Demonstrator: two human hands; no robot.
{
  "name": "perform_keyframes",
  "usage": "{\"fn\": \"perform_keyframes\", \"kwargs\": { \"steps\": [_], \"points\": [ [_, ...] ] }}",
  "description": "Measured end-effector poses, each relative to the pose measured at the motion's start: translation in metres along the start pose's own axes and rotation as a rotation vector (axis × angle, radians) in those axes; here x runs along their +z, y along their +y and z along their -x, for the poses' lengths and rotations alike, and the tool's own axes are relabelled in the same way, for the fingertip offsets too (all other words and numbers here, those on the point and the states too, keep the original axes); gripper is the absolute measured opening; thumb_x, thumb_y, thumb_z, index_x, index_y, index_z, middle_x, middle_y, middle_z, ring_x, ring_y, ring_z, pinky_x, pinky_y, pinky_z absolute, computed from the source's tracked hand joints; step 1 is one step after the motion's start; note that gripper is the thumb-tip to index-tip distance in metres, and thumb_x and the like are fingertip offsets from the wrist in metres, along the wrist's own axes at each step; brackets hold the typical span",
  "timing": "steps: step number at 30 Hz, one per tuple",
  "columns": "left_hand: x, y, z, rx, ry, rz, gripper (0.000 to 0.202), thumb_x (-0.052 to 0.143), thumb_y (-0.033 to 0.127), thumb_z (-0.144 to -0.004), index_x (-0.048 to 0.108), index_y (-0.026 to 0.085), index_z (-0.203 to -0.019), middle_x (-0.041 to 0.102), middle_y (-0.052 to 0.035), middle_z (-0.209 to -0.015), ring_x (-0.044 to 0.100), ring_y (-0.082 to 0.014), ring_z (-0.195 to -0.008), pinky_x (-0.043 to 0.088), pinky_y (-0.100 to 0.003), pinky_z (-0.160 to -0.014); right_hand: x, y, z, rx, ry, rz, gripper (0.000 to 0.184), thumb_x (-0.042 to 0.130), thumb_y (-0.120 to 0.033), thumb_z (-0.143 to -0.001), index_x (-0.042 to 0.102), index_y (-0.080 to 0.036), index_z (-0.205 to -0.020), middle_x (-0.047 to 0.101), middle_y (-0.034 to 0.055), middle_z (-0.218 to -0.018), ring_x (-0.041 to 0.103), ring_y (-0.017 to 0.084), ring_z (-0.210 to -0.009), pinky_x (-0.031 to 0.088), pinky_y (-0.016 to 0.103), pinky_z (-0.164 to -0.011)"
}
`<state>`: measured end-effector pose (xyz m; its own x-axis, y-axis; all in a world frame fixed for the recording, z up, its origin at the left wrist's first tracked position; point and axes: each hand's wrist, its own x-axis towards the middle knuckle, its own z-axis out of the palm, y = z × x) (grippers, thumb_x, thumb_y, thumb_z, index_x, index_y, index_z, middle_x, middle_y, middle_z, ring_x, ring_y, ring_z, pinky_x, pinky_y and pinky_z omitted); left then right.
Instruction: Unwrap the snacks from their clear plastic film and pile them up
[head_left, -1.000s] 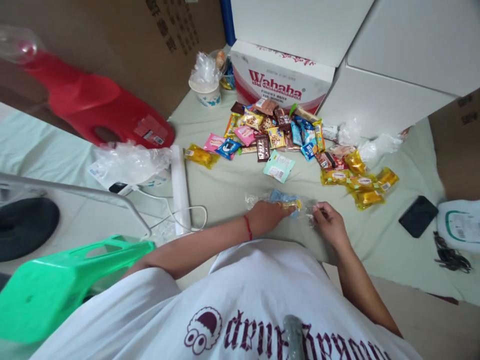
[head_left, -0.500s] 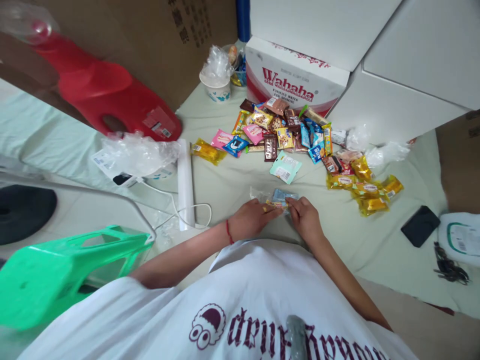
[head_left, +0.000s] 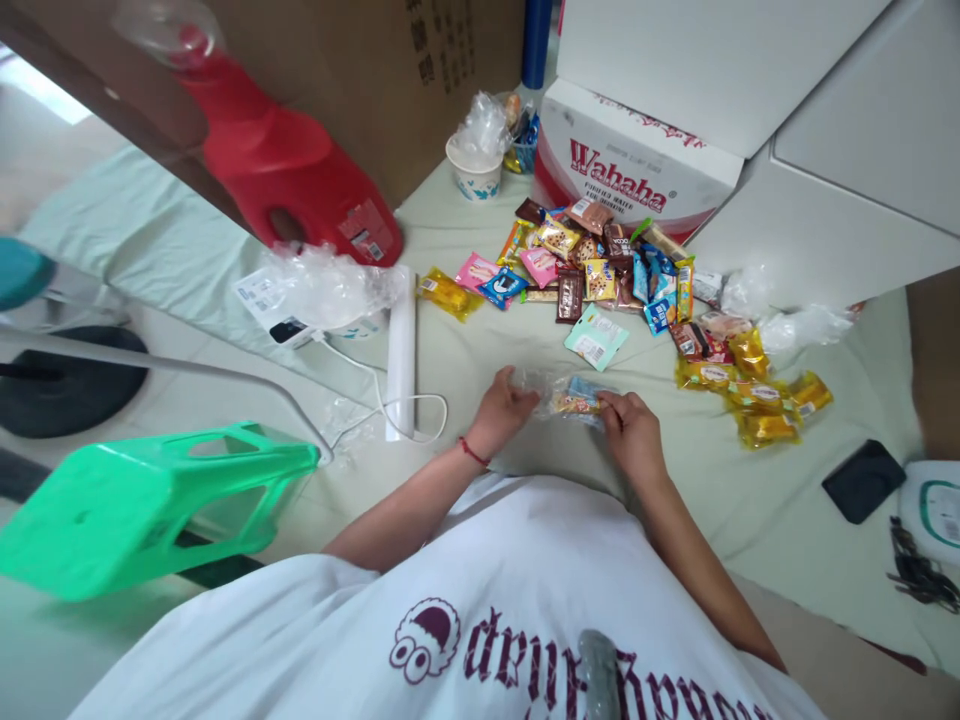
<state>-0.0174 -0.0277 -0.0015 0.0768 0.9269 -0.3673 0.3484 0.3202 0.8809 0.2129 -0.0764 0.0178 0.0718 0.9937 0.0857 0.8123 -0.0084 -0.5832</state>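
A clear plastic bag (head_left: 551, 392) with small wrapped snacks inside, one blue and one yellow, is stretched between my two hands. My left hand (head_left: 504, 410), with a red string bracelet at the wrist, closes its fingers on the bag's left end. At the other end, my right hand (head_left: 631, 425) pinches the bag beside the blue packet (head_left: 589, 388). Just beyond them lies a mint-green packet (head_left: 597, 338). Farther back is a heap of wrapped snacks (head_left: 570, 290), with several yellow-wrapped pieces (head_left: 765, 392) to the right.
A Wahaha carton (head_left: 622, 180) stands behind the heap. To its left are a paper cup (head_left: 477, 178) stuffed with plastic and a red jug (head_left: 300, 165). A white cable (head_left: 375, 385), green stool (head_left: 165, 490) and black pouch (head_left: 862, 480) lie around the sides.
My left hand has shifted to the left end of the bag, away from the snacks, so more of the bag shows between my hands. The camera view has swung left.
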Motion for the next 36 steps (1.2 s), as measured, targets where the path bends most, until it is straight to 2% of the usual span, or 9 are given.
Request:
{"fn": "perform_keyframes", "kwargs": {
  "steps": [2,5,10,15,19,23,27,31,36],
  "points": [
    [0.006,0.003,-0.001,-0.078,-0.092,0.127,0.068,0.075,0.043,-0.082,0.053,0.011,-0.137,0.062,0.0039,-0.068,0.053,-0.0121,-0.054,0.040,-0.025,-0.054,-0.001,-0.001,0.001,0.010,-0.008,0.007,0.044,0.047,-0.045,-0.104,0.078,-0.018,-0.118,0.060,0.0064,-0.084,0.063,0.021,-0.077,0.052,0.034,-0.074],
    [0.000,-0.001,0.000,-0.138,-0.190,0.261,0.040,0.079,0.044,-0.070,0.069,0.014,-0.095,0.056,0.0057,-0.060,0.046,-0.0089,-0.052,0.033,-0.022,-0.050,0.001,-0.005,0.005,0.012,-0.019,0.057,0.051,0.051,-0.056,-0.101,0.077,-0.018,-0.122,0.058,0.0063,-0.088,0.061,0.019,-0.072,0.051,0.033,-0.070],
    [-0.025,-0.005,0.015,-0.144,-0.106,0.359,0.040,0.079,0.050,-0.063,0.057,0.017,-0.066,0.055,0.0055,-0.057,0.037,-0.0055,-0.049,0.027,-0.020,-0.048,0.013,-0.014,0.009,-0.014,-0.027,0.117,0.046,0.052,-0.054,-0.102,0.076,-0.021,-0.124,0.058,0.0068,-0.092,0.062,0.020,-0.075,0.049,0.030,-0.066],
    [-0.009,0.018,0.031,0.017,-0.021,0.170,0.030,0.069,0.047,-0.080,0.064,0.017,-0.075,0.056,0.0046,-0.059,0.046,-0.0093,-0.054,0.034,-0.021,-0.051,0.023,-0.020,0.008,-0.012,-0.027,0.138,0.041,0.055,-0.048,-0.101,0.075,-0.022,-0.125,0.059,0.0082,-0.096,0.063,0.022,-0.079,0.049,0.031,-0.066],
    [0.031,0.043,0.036,0.349,-0.103,-0.421,0.021,0.054,0.027,-0.095,0.072,0.018,-0.089,0.072,-0.0062,-0.085,0.063,-0.0193,-0.081,0.050,-0.030,-0.071,0.025,-0.016,0.009,-0.017,-0.054,0.113,0.038,0.055,-0.038,-0.099,0.072,-0.020,-0.127,0.058,0.0089,-0.096,0.061,0.022,-0.077,0.051,0.032,-0.066],
    [0.058,0.044,0.043,0.636,-0.113,-0.864,0.031,0.051,0.020,-0.097,0.069,0.013,-0.121,0.070,-0.0179,-0.108,0.062,-0.0307,-0.108,0.051,-0.045,-0.090,0.020,-0.005,0.013,-0.123,-0.047,-0.028,0.045,0.048,-0.024,-0.097,0.062,-0.018,-0.139,0.059,0.0129,-0.104,0.063,0.025,-0.091,0.057,0.039,-0.080],
    [0.062,0.025,0.044,0.779,-0.081,-0.887,0.045,0.048,0.015,-0.097,0.056,0.012,-0.141,0.065,-0.0193,-0.127,0.054,-0.0331,-0.131,0.046,-0.049,-0.102,0.013,0.003,0.023,-0.191,-0.033,-0.129,0.060,0.044,-0.013,-0.093,0.046,-0.020,-0.152,0.061,0.0163,-0.124,0.061,0.028,-0.117,0.055,0.048,-0.101],
    [0.066,0.005,0.036,0.857,0.008,-0.854,0.048,0.043,0.012,-0.099,0.050,0.011,-0.146,0.062,-0.0211,-0.135,0.044,-0.0318,-0.147,0.040,-0.051,-0.114,0.014,-0.004,0.034,-0.160,-0.046,-0.172,0.075,0.044,-0.009,-0.086,0.034,-0.020,-0.159,0.057,0.0172,-0.142,0.061,0.028,-0.123,0.055,0.050,-0.104],
    [0.074,-0.011,0.021,0.942,0.137,-0.841,0.051,0.046,0.019,-0.099,0.045,0.006,-0.149,0.056,-0.0263,-0.142,0.040,-0.0361,-0.150,0.035,-0.057,-0.120,0.015,-0.012,0.031,-0.138,-0.032,-0.191,0.070,0.044,-0.010,-0.085,0.044,-0.020,-0.154,0.059,0.0162,-0.144,0.059,0.029,-0.127,0.051,0.051,-0.106]
  ]
}}
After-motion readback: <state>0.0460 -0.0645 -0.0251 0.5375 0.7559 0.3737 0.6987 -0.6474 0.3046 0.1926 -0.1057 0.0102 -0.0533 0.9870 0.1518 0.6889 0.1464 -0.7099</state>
